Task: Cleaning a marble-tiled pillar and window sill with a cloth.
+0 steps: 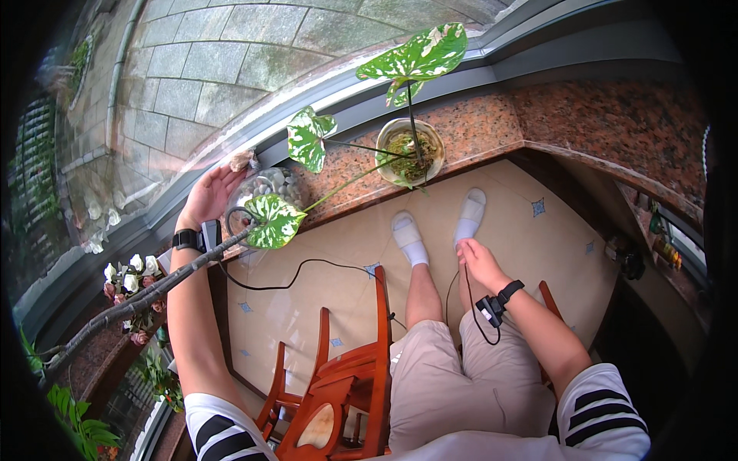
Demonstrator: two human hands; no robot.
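Note:
My left hand [212,194] reaches to the window side of a clear glass bowl of pebbles [277,187] on the granite sill, its palm turned up and fingers near a small pale brown object [241,160]. Whether the fingers touch the bowl is unclear. A dark branch [144,299] crosses in front of my left wrist and ends over the bowl. My right hand [479,262] hangs over the floor with its fingers bunched; a thin black cable runs close by them, and I cannot tell if they grip it. A potted caladium [410,154] with white-splashed green leaves stands on the sill.
The granite sill [478,124] curves along the window frame. A red-brown wooden chair [380,346] stands left of my legs. A black cable [311,262] loops over the tiled floor. White and pink flowers [131,282] are beyond my left forearm, with green foliage [81,420] lower left.

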